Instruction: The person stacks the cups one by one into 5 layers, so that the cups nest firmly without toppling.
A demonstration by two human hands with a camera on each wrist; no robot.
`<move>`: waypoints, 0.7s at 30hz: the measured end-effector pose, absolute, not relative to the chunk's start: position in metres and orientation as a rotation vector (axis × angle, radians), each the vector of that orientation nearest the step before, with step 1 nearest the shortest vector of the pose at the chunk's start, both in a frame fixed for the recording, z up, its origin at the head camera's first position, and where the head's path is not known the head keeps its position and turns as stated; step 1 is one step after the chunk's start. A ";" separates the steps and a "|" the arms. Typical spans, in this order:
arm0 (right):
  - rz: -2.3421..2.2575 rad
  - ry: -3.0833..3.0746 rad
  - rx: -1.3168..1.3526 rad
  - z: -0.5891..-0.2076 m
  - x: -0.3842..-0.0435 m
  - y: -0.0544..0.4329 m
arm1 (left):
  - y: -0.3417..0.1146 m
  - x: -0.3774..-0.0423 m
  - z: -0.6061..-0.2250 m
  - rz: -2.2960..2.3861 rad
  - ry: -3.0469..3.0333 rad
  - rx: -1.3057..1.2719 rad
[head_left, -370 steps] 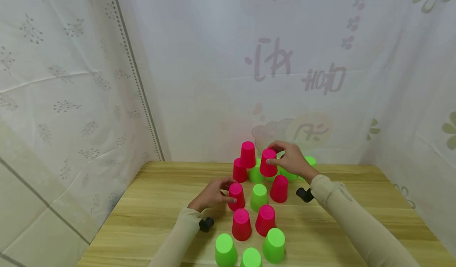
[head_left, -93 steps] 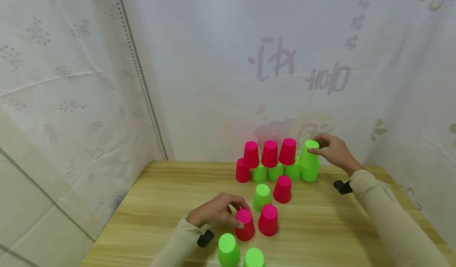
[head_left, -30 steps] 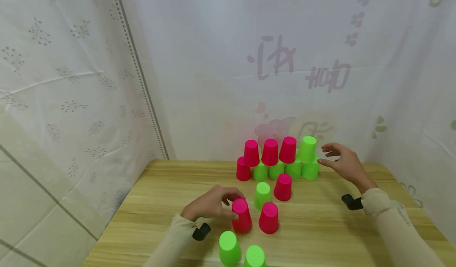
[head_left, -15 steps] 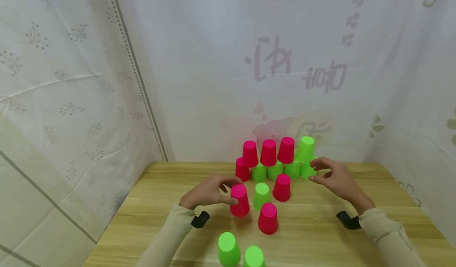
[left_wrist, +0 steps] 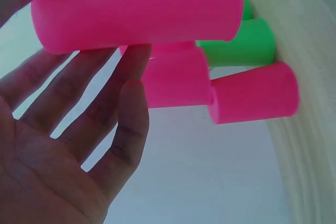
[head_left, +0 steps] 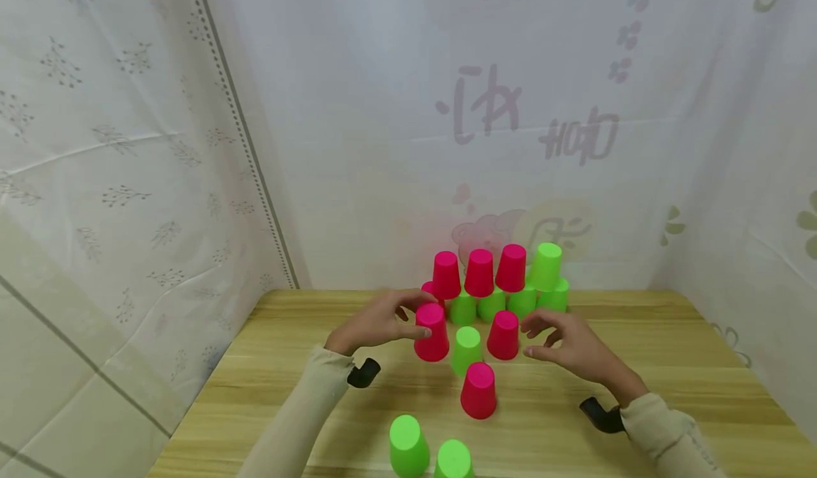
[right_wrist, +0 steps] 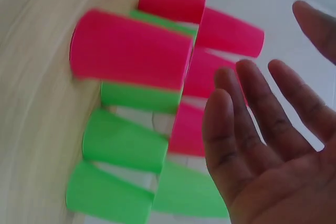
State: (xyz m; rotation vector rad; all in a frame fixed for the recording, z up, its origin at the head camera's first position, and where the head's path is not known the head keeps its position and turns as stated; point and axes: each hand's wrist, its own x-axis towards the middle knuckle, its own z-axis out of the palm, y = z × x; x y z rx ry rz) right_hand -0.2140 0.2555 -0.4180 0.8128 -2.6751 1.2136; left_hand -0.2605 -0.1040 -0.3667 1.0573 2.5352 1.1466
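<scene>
My left hand (head_left: 386,318) grips an upside-down pink cup (head_left: 432,336) between thumb and fingers, in front of the cup stack's left end. In the left wrist view this pink cup (left_wrist: 142,9) lies across the fingers, its rim apart from the table. My right hand (head_left: 571,343), its fingers loosely bent and holding nothing, is just right of another pink cup (head_left: 503,336) standing on the table. The right wrist view shows that same pink cup (right_wrist: 131,51) beyond the fingertips. Between both hands stands a green cup (head_left: 467,350).
At the back a two-level row of upside-down cups stands near the curtain (head_left: 357,180): pink cups (head_left: 480,272) and one green cup (head_left: 546,265) above, mostly green cups (head_left: 552,297) below. Nearer are a pink cup (head_left: 479,391) and two green cups (head_left: 408,446) on the wooden table (head_left: 287,336).
My right hand has let go of the green cup on the upper level and come left and nearer. My left hand has carried its pink cup from the front toward the stack.
</scene>
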 end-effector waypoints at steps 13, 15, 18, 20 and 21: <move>1.385 -2.726 1.003 -0.439 -0.201 0.211 | -0.075 -0.279 -0.340 1.198 2.769 1.033; 1.391 -2.731 0.990 -0.442 -0.200 0.207 | -0.070 -0.282 -0.337 1.218 2.789 1.011; 1.400 -2.758 0.966 -0.447 -0.198 0.202 | -0.063 -0.287 -0.332 1.250 2.812 0.976; 1.415 -2.771 0.958 -0.450 -0.197 0.199 | -0.058 -0.290 -0.328 1.271 2.838 0.960; 1.423 -2.776 0.957 -0.451 -0.197 0.198 | -0.055 -0.292 -0.327 1.277 2.856 0.952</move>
